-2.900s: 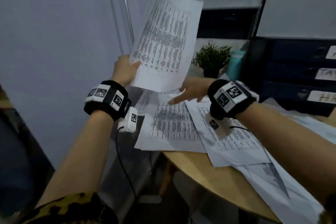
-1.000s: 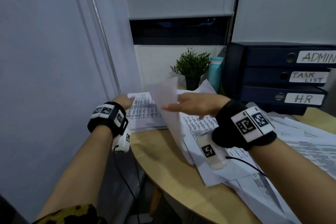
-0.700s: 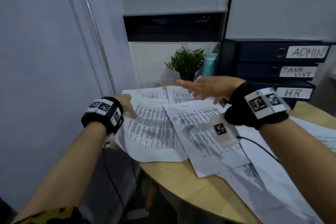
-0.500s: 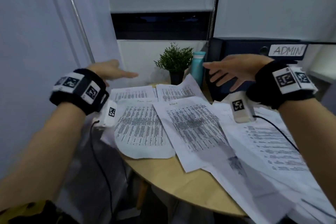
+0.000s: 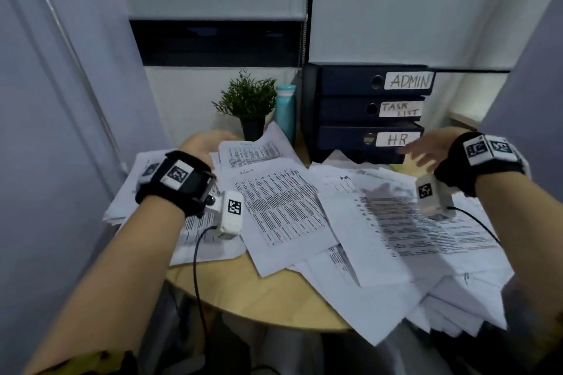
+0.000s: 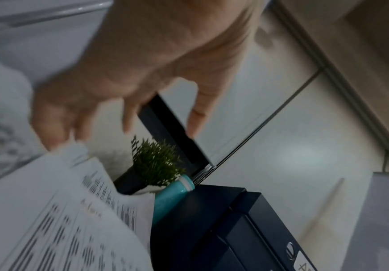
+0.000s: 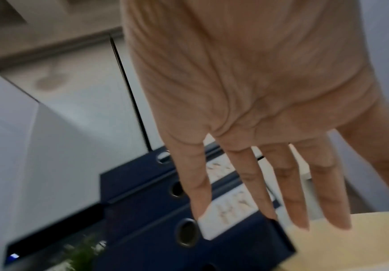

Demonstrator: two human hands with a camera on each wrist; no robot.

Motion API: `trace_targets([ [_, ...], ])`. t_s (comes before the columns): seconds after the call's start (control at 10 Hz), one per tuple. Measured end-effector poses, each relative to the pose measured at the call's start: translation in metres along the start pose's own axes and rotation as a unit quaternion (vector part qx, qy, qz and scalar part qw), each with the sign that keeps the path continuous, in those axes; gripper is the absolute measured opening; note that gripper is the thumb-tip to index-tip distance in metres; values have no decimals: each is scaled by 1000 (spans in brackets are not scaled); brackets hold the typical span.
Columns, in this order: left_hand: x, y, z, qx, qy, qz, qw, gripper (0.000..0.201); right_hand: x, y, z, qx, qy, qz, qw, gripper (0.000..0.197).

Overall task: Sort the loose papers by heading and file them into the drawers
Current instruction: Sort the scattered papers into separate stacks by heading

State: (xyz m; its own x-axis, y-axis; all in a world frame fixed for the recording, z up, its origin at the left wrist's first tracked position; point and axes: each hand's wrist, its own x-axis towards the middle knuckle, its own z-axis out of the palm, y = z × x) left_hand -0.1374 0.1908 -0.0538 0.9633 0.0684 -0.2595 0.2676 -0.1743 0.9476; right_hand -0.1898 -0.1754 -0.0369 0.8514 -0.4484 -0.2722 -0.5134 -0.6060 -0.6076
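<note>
Print on the papers [image 5: 283, 207] is way too small to read, only a handwritten "Admin" heading shows. Lower sheets sit buried under the top ones. Left wrist view is smeary, so can't tell if the left hand [image 6: 142, 73] touches paper. The right hand [image 7: 246, 110] covers most of the drawers' [image 7: 147, 210] blurry labels.
</note>
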Motion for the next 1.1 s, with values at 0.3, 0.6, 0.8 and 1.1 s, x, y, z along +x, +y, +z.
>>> trace_targets([
  [0.3,28,-54,20,-70,-4,-71,995,23,15,59,1,-212,7,87,973,72],
  [0.6,-9,-54,66,-142,-104,-34,984,15,17,34,22,-264,-22,51,963,48],
  [0.8,-4,-51,67,-105,-52,-12,993,18,19,29,28,-290,-24,38,956,67],
  [1.1,0,-38,70,19,-115,-60,991,7,43,57,17,-260,-22,-9,965,73],
])
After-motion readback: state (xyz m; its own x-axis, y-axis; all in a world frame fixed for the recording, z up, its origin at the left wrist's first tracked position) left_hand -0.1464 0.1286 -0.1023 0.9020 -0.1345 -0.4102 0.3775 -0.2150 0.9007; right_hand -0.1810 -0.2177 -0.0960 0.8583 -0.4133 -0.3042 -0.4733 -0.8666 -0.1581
